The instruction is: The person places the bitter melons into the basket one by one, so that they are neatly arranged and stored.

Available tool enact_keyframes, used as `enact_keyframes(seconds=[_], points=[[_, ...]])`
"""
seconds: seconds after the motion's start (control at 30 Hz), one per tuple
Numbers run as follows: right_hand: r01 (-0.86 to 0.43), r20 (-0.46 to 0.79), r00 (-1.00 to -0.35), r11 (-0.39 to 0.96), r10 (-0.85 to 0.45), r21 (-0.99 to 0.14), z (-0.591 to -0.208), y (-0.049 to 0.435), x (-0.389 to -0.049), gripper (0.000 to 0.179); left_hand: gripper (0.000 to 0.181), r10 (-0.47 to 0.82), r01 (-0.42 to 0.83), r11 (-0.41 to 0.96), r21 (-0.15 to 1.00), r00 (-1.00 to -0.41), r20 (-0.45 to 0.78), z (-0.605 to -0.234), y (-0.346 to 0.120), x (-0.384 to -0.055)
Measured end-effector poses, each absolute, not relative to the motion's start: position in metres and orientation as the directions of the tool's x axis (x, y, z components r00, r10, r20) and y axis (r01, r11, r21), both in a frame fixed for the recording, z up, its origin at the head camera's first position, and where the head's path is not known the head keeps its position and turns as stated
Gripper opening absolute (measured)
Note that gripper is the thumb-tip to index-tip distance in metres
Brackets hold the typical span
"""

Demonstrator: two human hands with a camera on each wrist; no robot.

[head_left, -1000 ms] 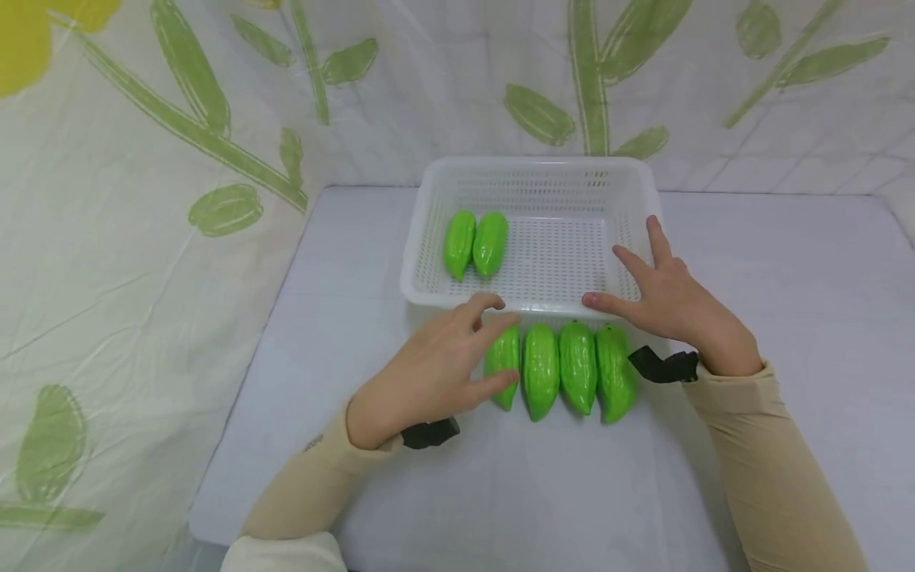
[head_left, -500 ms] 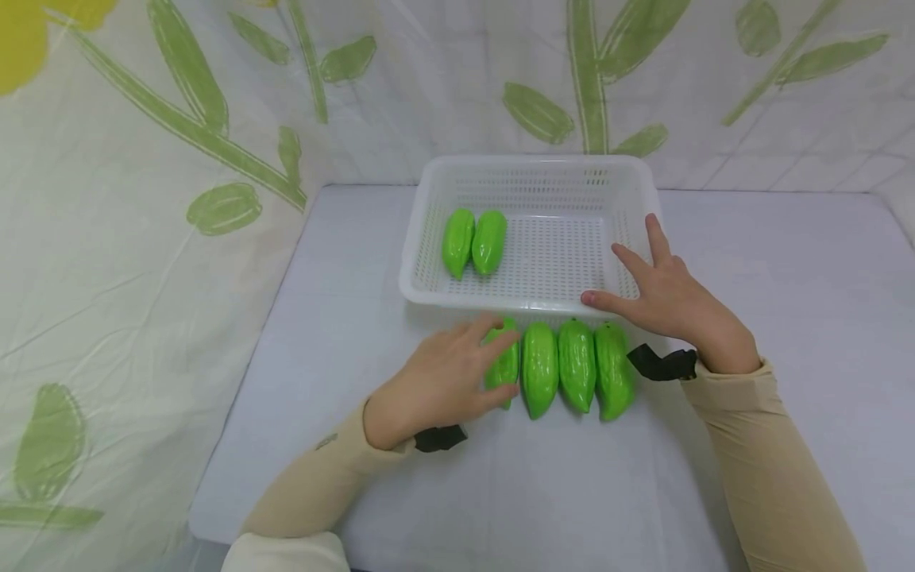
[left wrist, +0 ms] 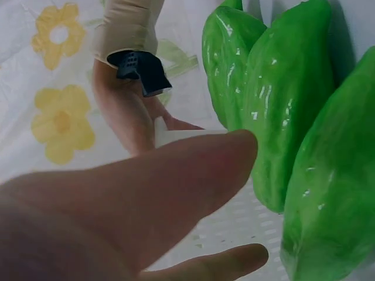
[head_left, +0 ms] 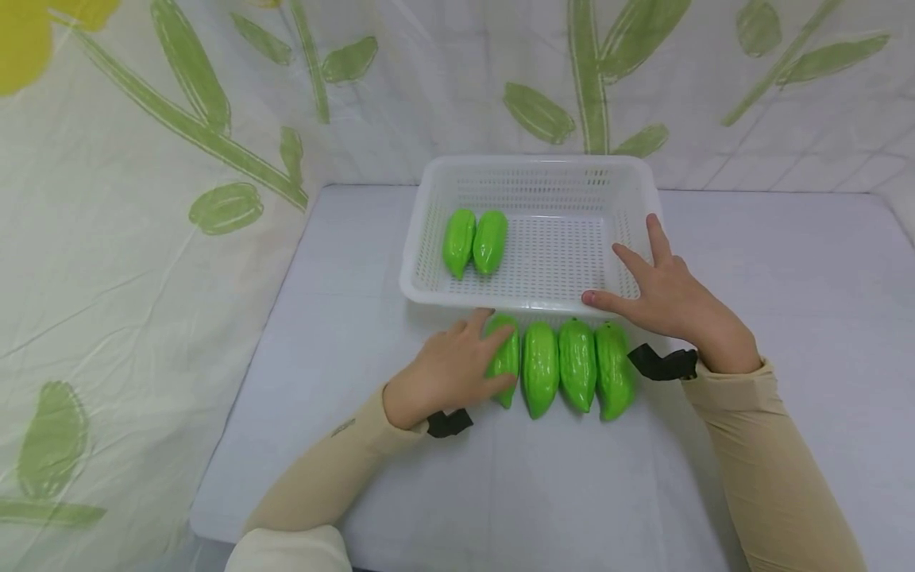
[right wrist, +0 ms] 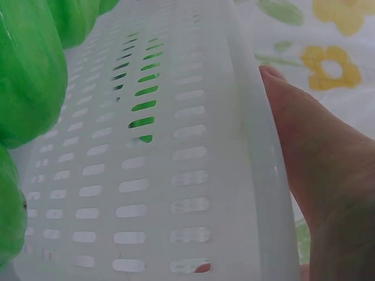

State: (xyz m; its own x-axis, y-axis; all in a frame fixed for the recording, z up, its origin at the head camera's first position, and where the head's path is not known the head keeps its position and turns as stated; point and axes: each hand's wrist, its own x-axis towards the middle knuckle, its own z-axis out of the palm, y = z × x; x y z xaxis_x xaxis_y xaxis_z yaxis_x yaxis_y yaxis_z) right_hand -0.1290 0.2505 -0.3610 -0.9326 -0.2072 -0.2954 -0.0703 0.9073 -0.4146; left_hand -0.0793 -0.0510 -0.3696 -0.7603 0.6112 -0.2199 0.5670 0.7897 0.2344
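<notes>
while the right hand (head_left: 668, 298) rests with its fingers spread at the near right corner of the white slotted basket (head_left: 529, 306), the left hand (head_left: 457, 373), in the head view, reaches over the leftmost green ridged fruit (head_left: 506, 361). its thumb and fingers are parted, with the fruit lying beneath and between them; whether the fingertips touch it, i cannot tell. that fruit begins a row of four on the white tabletop (head_left: 343, 262), just in front of the basket, beside the second fruit (head_left: 540, 369), third fruit (head_left: 577, 365) and fourth fruit (head_left: 615, 371). two more green fruits (head_left: 490, 242) lie side by side in the basket's left part.

in the left wrist view, a gap shows between the left thumb (left wrist: 193, 170) and a finger (left wrist: 217, 264); the nearest green fruit is just past their tips, at the right edge.

in the right wrist view, the right thumb (right wrist: 304, 117) lies along the basket's rim, apart from the green fruits at the left edge.
</notes>
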Motion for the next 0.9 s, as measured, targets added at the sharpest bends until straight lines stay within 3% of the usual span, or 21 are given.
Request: enact_keyframes(seconds=[0.37,0.9], points=[[-0.076,-0.289,-0.934,0.908,-0.210,-0.413,-0.362,0.251,-0.130,0.106,0.075,0.588,0.540,0.807,0.237,-0.772,-0.241,-0.388,-0.042,-0.086],[-0.076,-0.288,-0.934,0.906,-0.210,-0.417,-0.362,0.250,-0.130,0.106,0.073,0.604,0.530,0.781,0.331,-0.775,-0.184,-0.395,-0.036,-0.085]])
